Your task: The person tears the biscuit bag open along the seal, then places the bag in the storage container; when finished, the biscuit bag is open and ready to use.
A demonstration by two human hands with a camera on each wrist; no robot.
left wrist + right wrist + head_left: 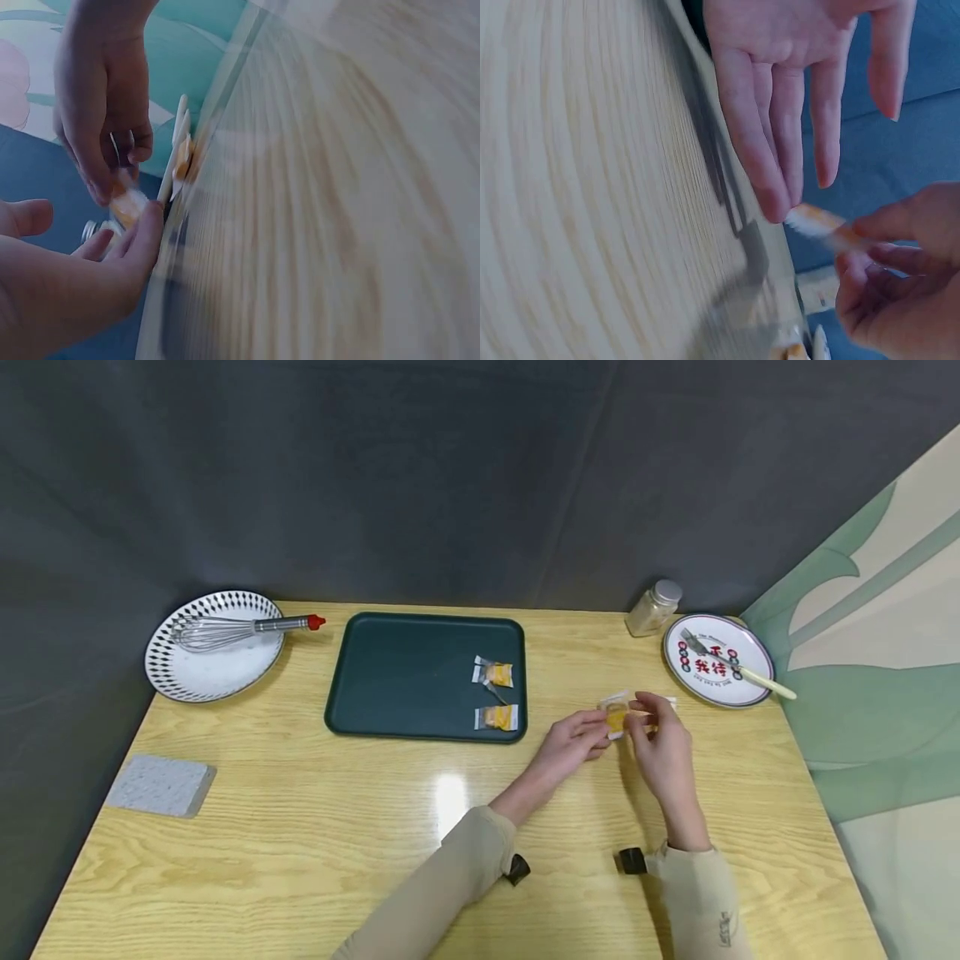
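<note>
Over the right part of the table, a small clear-and-orange snack packet [617,716] is held up between the two hands. The right hand [663,743] pinches it between thumb and fingers, as the right wrist view shows. The left hand [576,745] has its fingers straight, with the fingertips at the packet's near end [802,223]; its thumb stands apart. Another such packet [182,159] lies on the table past the hands, mostly hidden behind the right hand in the head view.
A dark green tray [405,677] holds two similar packets [497,718] and a small metal utensil. To the right stand a lidded jar [652,610] and a plate [682,672] with a fork. At left are a patterned plate [225,681] with a whisk [247,628] and a grey block [157,785].
</note>
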